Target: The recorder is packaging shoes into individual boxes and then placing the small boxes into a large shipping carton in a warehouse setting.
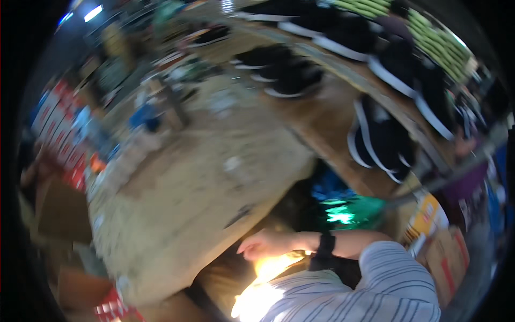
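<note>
My right hand point(268, 244) hangs in front of my body, just off the near edge of the worn, tan-covered worktable point(182, 214). A dark band point(324, 244) circles its wrist. The fingers look bent, but motion blur smears them, and I see nothing in them. Bright light falls on the striped shirt below the hand. My left hand is out of view. Closest to the right arm is shiny green plastic point(357, 210) under a wooden shelf. Black shoes with white soles point(292, 79) stand on that shelf, with another group of black shoes point(382, 137) nearer me.
More black shoes point(346, 37) line a raised rack along the far right. Tools and a blue object point(145, 117) crowd the table's far left. Red-and-white boxes point(56, 126) and an open brown carton point(63, 212) stand at left. Another carton point(449, 263) is behind my right elbow.
</note>
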Motion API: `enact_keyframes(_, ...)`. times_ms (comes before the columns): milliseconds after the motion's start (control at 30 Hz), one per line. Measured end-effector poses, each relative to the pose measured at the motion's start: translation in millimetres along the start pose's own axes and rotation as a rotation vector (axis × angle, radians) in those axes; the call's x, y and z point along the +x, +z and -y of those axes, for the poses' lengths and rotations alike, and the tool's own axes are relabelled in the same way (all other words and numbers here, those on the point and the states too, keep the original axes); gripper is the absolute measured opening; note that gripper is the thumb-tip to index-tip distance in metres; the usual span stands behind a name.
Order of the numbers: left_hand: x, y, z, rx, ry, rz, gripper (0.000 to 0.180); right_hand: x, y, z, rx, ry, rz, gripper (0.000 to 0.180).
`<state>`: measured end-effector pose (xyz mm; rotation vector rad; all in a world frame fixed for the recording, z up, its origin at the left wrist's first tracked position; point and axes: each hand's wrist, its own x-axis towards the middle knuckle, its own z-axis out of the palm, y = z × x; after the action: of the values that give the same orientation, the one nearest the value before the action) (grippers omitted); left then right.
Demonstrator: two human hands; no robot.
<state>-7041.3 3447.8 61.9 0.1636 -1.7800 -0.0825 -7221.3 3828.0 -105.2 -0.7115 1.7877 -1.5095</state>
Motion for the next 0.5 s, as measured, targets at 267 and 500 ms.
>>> enact_keyframes(267, -111, 154, -147, -1.01, -0.007, 0.852, 0.03, -148, -15, 5, -0.181, 0.069, -0.138, 0.03)
enact_keyframes(500, -108, 156, -247, -1.282, 0.278, 1.025, 0.022, -345, -32, -31, 0.446, 0.417, -0.377, 0.029)
